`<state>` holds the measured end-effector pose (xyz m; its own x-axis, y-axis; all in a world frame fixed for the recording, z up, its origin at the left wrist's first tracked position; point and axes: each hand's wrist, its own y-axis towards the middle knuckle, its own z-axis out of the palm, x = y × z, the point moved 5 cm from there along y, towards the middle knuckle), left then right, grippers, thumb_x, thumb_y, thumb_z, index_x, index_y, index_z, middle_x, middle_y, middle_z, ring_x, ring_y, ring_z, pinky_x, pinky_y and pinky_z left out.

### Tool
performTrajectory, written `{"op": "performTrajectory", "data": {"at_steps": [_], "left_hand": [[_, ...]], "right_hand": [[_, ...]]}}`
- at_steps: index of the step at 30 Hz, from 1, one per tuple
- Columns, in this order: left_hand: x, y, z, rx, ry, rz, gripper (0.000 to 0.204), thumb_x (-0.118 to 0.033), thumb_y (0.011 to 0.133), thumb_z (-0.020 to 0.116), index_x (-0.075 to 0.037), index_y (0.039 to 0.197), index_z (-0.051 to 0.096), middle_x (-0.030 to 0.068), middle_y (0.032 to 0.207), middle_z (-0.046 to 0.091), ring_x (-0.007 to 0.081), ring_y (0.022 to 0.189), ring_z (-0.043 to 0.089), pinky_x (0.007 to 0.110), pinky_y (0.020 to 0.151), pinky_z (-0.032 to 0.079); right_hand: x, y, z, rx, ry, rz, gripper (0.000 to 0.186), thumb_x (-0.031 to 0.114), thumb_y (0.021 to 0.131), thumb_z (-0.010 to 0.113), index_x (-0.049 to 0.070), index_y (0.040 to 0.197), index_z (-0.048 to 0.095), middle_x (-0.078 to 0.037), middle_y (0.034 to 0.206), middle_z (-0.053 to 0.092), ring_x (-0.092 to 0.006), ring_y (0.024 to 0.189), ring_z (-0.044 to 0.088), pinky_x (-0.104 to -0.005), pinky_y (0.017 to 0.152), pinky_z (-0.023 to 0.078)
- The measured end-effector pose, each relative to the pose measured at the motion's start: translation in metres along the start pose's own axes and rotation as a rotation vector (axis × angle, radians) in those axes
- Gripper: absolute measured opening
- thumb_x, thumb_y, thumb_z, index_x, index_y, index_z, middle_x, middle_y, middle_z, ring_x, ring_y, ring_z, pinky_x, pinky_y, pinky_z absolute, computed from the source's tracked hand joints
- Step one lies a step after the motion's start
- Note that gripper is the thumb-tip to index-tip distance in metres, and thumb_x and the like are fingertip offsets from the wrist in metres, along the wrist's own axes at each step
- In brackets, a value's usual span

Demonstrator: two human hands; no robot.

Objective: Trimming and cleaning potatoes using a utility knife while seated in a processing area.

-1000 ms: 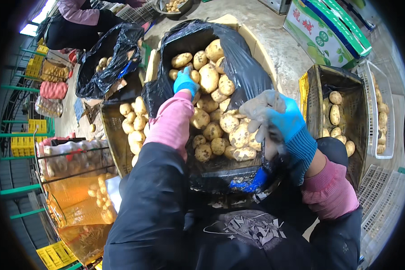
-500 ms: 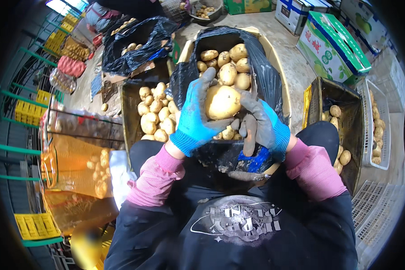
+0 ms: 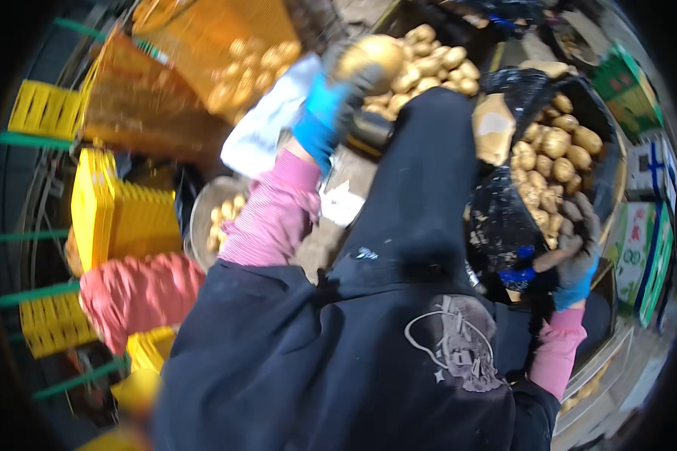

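A large pale potato is in my left hand, which wears a blue and grey glove, blurred by motion. It is raised at the upper middle, between an orange mesh bag and a heap of smaller potatoes in a dark crate. My right hand, gloved alike, has its fingers apart and holds nothing that I can see. It hovers by the near end of a container lined with black plastic, beside the potatoes inside.
A white sack lies next to the mesh bag. A round bowl of small potatoes stands left of my leg. Yellow crates and a pink-red sack are farther left. A green and white carton stands at the right.
My view has swung to the left. My left hand has carried the large potato away leftward from the black-lined container; my right hand has come off it and stays by the container.
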<state>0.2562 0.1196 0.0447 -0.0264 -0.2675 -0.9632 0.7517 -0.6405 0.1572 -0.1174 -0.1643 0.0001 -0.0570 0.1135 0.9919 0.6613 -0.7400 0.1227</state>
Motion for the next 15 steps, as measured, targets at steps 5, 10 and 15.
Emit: {"op": "performTrajectory", "data": {"at_steps": [5, 10, 15], "left_hand": [[0.121, -0.098, -0.208, -0.458, -0.402, -0.403, 0.046, -0.030, 0.094, 0.064, -0.005, 0.130, 0.052, 0.0113, 0.118, 0.063, 0.0244, 0.106, 0.063, 0.042, 0.093, 0.053], [0.235, -0.237, -0.194, -0.679, -0.198, -0.976, 0.042, -0.041, 0.091, 0.067, -0.009, 0.117, 0.061, 0.0114, 0.104, 0.067, 0.0219, 0.088, 0.066, 0.038, 0.067, 0.056], [0.230, -0.210, -0.226, -0.910, 0.461, -0.432, 0.066, -0.033, 0.080, 0.080, -0.002, 0.132, 0.053, 0.0124, 0.118, 0.062, 0.0261, 0.111, 0.059, 0.039, 0.095, 0.048]], "right_hand": [[-0.035, 0.015, -0.052, 0.038, 0.385, 0.319, 0.048, 0.031, 0.106, 0.041, 0.002, 0.144, 0.044, -0.009, 0.127, 0.061, -0.0093, 0.092, 0.061, -0.0192, 0.070, 0.051], [-0.041, 0.014, -0.039, -0.233, 0.188, 0.415, 0.052, 0.037, 0.106, 0.041, 0.003, 0.145, 0.044, -0.008, 0.131, 0.056, -0.0062, 0.093, 0.055, -0.0177, 0.069, 0.044], [-0.032, 0.012, -0.027, 0.034, 0.132, 0.400, 0.051, 0.035, 0.106, 0.034, 0.003, 0.145, 0.043, -0.006, 0.133, 0.056, -0.0085, 0.111, 0.054, -0.0187, 0.086, 0.044]]}}
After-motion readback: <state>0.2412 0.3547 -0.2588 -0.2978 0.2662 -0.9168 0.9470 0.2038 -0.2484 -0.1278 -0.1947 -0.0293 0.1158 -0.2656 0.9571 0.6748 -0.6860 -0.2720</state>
